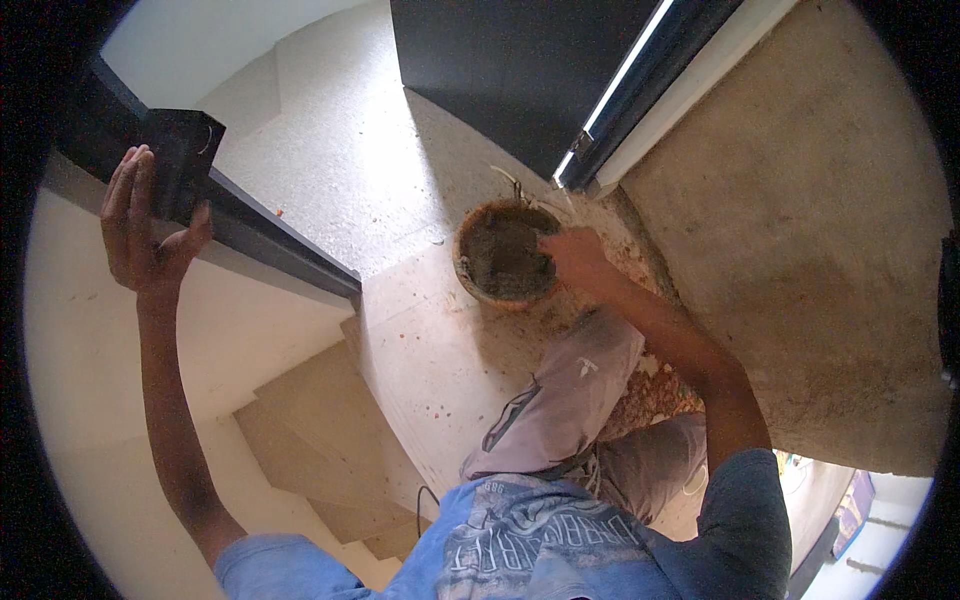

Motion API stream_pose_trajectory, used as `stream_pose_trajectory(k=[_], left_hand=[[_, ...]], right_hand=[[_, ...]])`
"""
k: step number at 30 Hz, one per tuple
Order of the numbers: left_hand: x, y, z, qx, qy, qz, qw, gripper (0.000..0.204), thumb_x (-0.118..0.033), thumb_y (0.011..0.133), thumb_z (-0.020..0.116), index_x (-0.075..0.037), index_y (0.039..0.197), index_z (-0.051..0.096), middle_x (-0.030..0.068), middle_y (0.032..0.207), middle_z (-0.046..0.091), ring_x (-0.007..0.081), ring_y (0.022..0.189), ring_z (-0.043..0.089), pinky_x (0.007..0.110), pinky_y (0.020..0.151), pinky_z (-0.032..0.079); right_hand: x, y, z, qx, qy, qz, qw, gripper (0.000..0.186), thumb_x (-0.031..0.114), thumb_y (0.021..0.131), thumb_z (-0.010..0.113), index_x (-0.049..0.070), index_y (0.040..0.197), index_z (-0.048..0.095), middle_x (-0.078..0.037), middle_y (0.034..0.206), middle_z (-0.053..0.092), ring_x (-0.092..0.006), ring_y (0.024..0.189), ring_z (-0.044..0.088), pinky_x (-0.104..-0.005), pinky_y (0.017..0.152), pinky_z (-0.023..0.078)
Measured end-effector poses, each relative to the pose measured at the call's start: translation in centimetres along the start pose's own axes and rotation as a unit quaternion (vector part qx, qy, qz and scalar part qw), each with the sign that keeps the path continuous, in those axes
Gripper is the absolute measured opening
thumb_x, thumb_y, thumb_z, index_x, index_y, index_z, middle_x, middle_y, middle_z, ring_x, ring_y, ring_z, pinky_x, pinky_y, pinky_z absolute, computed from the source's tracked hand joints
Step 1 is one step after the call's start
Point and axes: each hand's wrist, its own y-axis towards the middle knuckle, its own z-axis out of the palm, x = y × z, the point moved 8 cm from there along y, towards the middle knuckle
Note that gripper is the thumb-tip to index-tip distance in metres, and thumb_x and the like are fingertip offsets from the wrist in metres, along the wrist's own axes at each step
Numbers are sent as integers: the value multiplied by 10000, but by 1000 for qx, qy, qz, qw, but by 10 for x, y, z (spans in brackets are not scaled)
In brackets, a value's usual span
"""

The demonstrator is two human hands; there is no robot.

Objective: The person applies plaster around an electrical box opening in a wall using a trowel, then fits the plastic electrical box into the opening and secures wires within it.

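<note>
Spill: a hard pull could tip the round, rust-rimmed bowl [500, 301], losing its wet-looking grey-brown paste [503, 252]
Bowl: on the pale floor [425, 345], mouth facing up; circular, no long axis
Right hand [580, 260]: fingers bent at bowl's right edge; cannot tell whether gripping
Left hand [155, 235]: fingers outstretched against the black box-shaped fitting [188, 145]

Pale floor [410, 345], scattered with reddish crumbs [434, 411]. Strong white light [335, 165] across its upper-left stretch, ending at a shadow edge. Dark door panel [510, 70] at top. Patchy brown wall [810, 240] to the right; cream wall [225, 345] to the left, tan steps [310, 430] beside it.
</note>
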Motion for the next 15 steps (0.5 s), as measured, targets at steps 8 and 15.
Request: stream_pose_trajectory(k=[8, 15], left_hand=[[1, 0, 0, 8, 0, -7, 1000, 531, -352, 854, 669, -1, 1235, 553, 141, 1206, 584, 290, 1118, 585, 393, 953, 500], [-2, 0, -3, -13, -5, -9, 1000, 521, -368, 850, 669, -24, 1228, 567, 121, 1199, 567, 282, 1126, 582, 389, 954, 516]], right_hand=[[36, 3, 54, -262, 49, -100, 959, 180, 90, 771, 601, 106, 936, 670, -110, 756, 655, -269, 730, 667, -403, 624, 530], [-9, 6, 14, -85, 6, -23, 996, 256, 87, 748, 621, 93, 1001, 659, -108, 755, 657, -294, 744, 666, -435, 674, 525]])
